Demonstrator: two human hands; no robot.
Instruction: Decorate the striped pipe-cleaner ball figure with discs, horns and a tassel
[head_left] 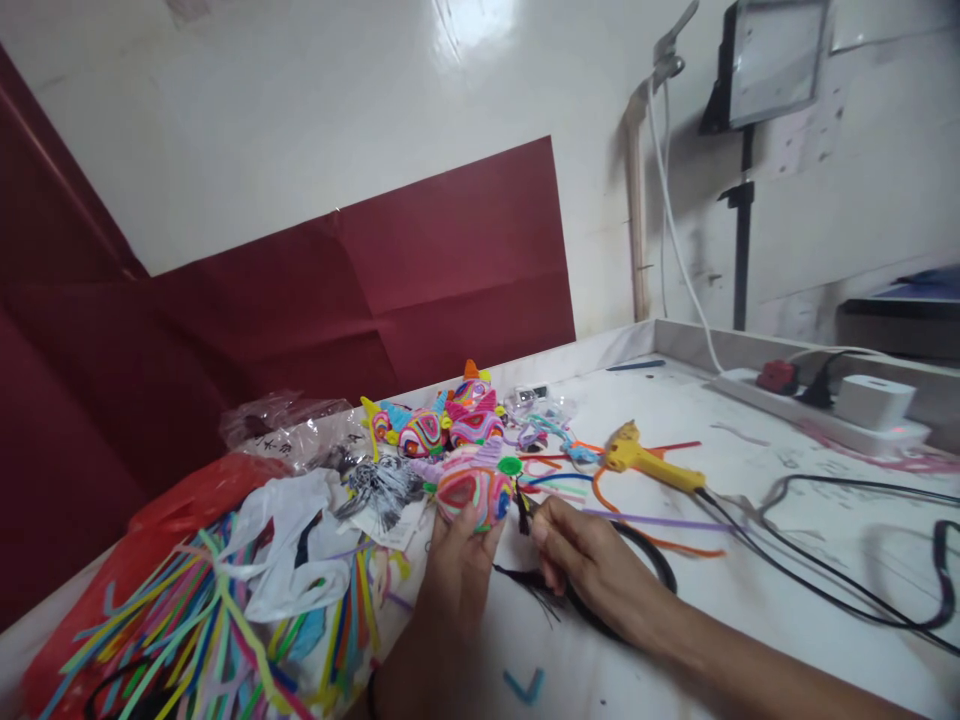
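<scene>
My left hand (457, 570) grips a colourful coiled pipe-cleaner figure (472, 492) with pink, orange and blue swirls and a green dot on its right side. My right hand (592, 565) pinches a small dark tuft or pipe-cleaner end (523, 510) right beside the figure's right edge. A black loop of wire or headband (652, 560) lies under my right hand on the white table (750, 620).
More finished coiled figures (442, 420) stand behind. A heap of loose coloured pipe cleaners (195, 620) with plastic bags fills the left. A yellow glue gun (649, 462) and black cables (840, 590) lie right; a power strip (810, 405) sits at the far edge. Red paper (375, 290) covers the wall.
</scene>
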